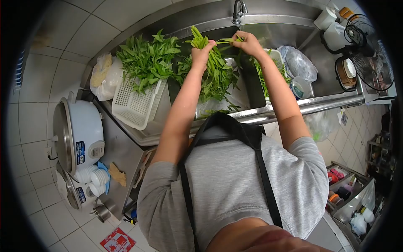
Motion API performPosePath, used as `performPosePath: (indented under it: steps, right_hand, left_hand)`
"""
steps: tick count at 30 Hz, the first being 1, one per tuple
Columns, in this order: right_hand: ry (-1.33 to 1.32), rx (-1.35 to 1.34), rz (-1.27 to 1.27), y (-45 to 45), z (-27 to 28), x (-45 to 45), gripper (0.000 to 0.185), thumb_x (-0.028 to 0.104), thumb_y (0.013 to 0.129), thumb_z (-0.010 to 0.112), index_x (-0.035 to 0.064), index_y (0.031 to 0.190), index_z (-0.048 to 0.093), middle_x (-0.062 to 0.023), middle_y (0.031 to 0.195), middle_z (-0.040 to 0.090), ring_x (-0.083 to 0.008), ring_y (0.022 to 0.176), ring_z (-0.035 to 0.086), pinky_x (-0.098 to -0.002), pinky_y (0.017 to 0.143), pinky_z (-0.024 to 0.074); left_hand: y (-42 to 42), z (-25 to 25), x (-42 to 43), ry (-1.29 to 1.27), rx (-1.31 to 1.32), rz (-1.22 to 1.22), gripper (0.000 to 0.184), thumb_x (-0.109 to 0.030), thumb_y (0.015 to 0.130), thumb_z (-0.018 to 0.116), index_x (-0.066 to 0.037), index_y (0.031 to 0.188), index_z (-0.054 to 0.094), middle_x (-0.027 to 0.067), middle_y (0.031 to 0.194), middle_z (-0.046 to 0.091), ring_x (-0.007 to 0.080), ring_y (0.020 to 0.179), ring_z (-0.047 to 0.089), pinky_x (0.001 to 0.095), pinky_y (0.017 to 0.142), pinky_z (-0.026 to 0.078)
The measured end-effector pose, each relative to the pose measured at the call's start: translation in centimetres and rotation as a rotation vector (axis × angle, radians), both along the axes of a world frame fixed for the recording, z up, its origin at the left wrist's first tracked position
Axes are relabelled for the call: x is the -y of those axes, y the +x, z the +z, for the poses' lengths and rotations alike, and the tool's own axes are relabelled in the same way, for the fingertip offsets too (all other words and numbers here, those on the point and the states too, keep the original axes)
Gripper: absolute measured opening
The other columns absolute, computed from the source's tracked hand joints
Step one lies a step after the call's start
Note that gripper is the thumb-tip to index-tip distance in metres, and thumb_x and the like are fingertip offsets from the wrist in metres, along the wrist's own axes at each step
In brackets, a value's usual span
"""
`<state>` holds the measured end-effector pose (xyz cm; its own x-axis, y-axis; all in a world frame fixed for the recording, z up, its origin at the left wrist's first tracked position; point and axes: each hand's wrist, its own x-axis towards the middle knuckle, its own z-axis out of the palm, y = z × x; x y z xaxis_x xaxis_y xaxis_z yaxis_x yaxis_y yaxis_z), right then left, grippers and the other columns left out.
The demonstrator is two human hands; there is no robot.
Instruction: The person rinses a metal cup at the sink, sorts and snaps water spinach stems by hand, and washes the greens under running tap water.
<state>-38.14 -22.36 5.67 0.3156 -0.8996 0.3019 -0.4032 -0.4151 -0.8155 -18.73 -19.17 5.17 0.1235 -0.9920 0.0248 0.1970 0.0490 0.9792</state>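
Observation:
My left hand point(203, 54) is closed around a bunch of long-stemmed leafy greens point(215, 71) that look like water spinach. The cut stem ends stick up above my fist, and the leaves hang down into the sink basin point(254, 84). To the right of it, my right hand point(247, 43) pinches a thin green strip point(225, 40), a leaf or stem, stretched between the two hands. A big heap of the same greens point(149, 59) lies over a white perforated basket point(138, 103) on the left.
A faucet point(239, 11) rises behind the sink. Right of the basin are another white basket point(275, 56) with greens, a plastic bag point(299, 63) and a clear tub point(300, 87). A fan point(369, 50) stands far right. Rice cookers point(79, 134) and stacked white bowls point(97, 178) are left.

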Motion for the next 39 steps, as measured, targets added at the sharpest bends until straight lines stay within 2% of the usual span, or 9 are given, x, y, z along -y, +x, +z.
performPosePath:
  steps: [2,5,10,13,16,20,27,31,39]
  right_hand:
    - [-0.04,0.132,0.022,0.4,-1.5,0.2,0.008,0.011,0.074,0.062,0.0026,0.076,0.061,-0.0011,0.069,0.054,-0.0087,0.064,0.048,-0.0227,0.06,0.0378]
    - [0.499,0.715,-0.104,1.7,-2.8,0.4,0.004,0.009,0.077,0.058,0.0047,0.077,0.059,0.0021,0.061,0.051,-0.0035,0.05,0.039,-0.0178,0.045,0.0277]
    - [0.619,1.149,-0.299,0.2,-4.5,2.7,0.006,0.008,0.074,0.06,0.0015,0.074,0.059,-0.0017,0.059,0.052,-0.0084,0.044,0.038,-0.0216,0.042,0.03]
    - [0.315,1.015,-0.294,-1.3,-1.4,1.8,0.012,0.017,0.08,0.059,0.0059,0.078,0.057,-0.0032,0.067,0.057,-0.0073,0.045,0.038,-0.0201,0.044,0.0317]
    - [0.034,0.265,-0.278,-1.8,1.6,1.1,0.023,0.026,0.08,0.06,0.0066,0.092,0.061,-0.0062,0.077,0.063,-0.0138,0.062,0.056,-0.0258,0.059,0.0445]
    - [-0.187,-0.366,0.068,1.9,3.1,-1.1,0.03,0.032,0.073,0.064,0.0119,0.095,0.063,-0.0146,0.086,0.063,-0.0318,0.083,0.059,-0.0382,0.075,0.0455]
    - [-0.08,-0.452,-0.281,-4.0,4.0,-1.1,0.025,0.027,0.072,0.063,0.0132,0.094,0.064,-0.0138,0.082,0.063,-0.0315,0.079,0.058,-0.0398,0.071,0.0458]
    - [-0.017,-0.54,-0.394,-9.9,1.2,-1.2,0.029,0.021,0.072,0.061,0.0083,0.098,0.061,-0.0145,0.089,0.062,-0.0321,0.085,0.058,-0.0411,0.074,0.0454]
    - [0.008,-0.72,-0.479,-9.2,-0.4,-4.0,0.024,0.011,0.072,0.054,0.0131,0.095,0.063,-0.0131,0.089,0.062,-0.03,0.091,0.055,-0.0408,0.076,0.0421]
  left_hand:
    - [-0.3,-0.1,-0.3,-0.018,0.012,0.01,0.014,-0.012,0.072,0.068,-0.001,0.08,0.063,0.0052,0.078,0.063,0.0127,0.071,0.058,0.0265,0.067,0.045]
    - [-0.8,-0.1,-0.4,-0.054,0.036,0.034,0.013,-0.012,0.072,0.067,-0.001,0.078,0.063,0.0043,0.076,0.063,0.0121,0.069,0.058,0.0264,0.066,0.044]
    - [-0.7,-0.5,-0.3,-0.11,0.129,0.086,0.014,-0.014,0.072,0.068,-0.002,0.078,0.064,0.0034,0.074,0.063,0.0116,0.067,0.057,0.0268,0.064,0.044]
    - [0.3,0.2,-0.7,-0.033,0.092,0.05,0.014,-0.012,0.074,0.066,-0.001,0.081,0.062,0.0059,0.079,0.063,0.0133,0.076,0.058,0.0269,0.074,0.043]
    - [0.5,0.5,-1.1,-0.008,0.067,0.015,0.015,-0.013,0.074,0.066,-0.002,0.082,0.062,0.0065,0.081,0.063,0.0137,0.077,0.058,0.0273,0.074,0.043]
    - [0.1,0.4,-1.0,-0.029,-0.018,-0.039,0.015,-0.011,0.074,0.066,-0.001,0.084,0.061,0.0064,0.079,0.063,0.0143,0.074,0.059,0.0265,0.069,0.045]
    - [2.2,0.0,-1.4,-0.054,-0.415,-0.202,0.027,-0.004,0.075,0.058,-0.001,0.102,0.055,0.0125,0.094,0.06,0.0201,0.081,0.058,0.0324,0.074,0.047]
    - [4.2,-1.0,-1.9,-0.051,-0.56,-0.256,0.036,-0.002,0.073,0.048,-0.005,0.109,0.05,0.0143,0.109,0.053,0.0262,0.099,0.051,0.0396,0.09,0.039]
    - [5.3,-1.0,-2.5,-0.102,-0.638,-0.312,0.041,-0.005,0.067,0.049,-0.008,0.108,0.049,0.0118,0.108,0.051,0.0307,0.104,0.048,0.0459,0.097,0.034]
